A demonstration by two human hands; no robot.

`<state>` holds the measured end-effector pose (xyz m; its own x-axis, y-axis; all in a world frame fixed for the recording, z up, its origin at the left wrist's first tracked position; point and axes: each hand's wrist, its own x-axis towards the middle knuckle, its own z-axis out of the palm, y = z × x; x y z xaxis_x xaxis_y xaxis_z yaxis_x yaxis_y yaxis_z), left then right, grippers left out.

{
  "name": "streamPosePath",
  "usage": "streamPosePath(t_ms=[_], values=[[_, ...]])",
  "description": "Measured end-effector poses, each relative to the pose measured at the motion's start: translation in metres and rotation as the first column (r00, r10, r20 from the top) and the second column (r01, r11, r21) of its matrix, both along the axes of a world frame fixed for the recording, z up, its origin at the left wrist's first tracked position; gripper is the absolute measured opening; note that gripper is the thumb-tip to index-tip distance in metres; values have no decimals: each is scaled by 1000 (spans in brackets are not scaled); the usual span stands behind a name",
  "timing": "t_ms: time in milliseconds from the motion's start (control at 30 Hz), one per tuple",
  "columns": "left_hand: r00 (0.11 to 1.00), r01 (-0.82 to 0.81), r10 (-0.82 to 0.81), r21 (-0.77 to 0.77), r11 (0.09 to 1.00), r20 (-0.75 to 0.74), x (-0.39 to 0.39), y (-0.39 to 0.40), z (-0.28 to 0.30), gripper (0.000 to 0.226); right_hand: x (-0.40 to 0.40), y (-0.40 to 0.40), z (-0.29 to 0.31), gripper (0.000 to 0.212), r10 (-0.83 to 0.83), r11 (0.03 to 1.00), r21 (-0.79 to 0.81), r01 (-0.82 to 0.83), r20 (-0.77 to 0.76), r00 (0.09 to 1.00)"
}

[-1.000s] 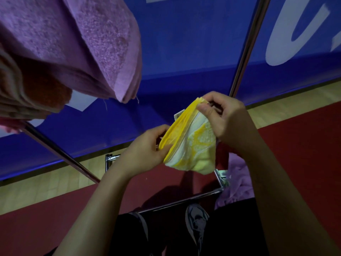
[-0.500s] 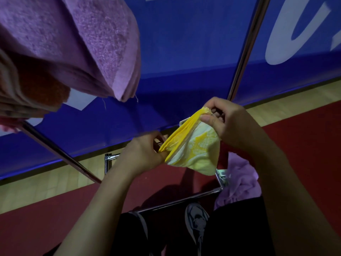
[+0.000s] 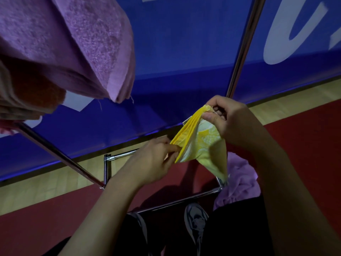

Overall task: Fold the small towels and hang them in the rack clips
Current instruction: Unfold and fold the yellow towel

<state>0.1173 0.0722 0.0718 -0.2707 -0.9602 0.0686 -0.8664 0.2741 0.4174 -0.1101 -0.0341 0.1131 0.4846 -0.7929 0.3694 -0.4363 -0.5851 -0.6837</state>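
Both hands pinch folded yellow towel [image 3: 201, 145]: left hand [image 3: 153, 163] lower edge, right hand [image 3: 230, 122] upper.

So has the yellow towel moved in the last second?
Yes. The yellow towel has sunk slightly and shifted right toward the rack's lower corner joint, pinched by both hands.

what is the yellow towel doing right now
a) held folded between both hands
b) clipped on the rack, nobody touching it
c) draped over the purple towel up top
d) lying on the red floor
a: the folded yellow towel is in the air, the left hand pinching its lower end and the right hand pinching its upper corner, well below the hanging purple towel.
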Motion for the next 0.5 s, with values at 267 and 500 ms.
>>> streamPosePath(t_ms=[267, 500], values=[[992, 125, -123, 168, 978, -24, 5, 1, 5, 39, -6, -4, -4, 10, -29, 1000, 2, 29, -39, 999], [982, 184, -187, 226, 957, -7, -1, 2, 13, 34, -6, -4, -7, 12, -16, 1000, -1, 16, -90, 996]])
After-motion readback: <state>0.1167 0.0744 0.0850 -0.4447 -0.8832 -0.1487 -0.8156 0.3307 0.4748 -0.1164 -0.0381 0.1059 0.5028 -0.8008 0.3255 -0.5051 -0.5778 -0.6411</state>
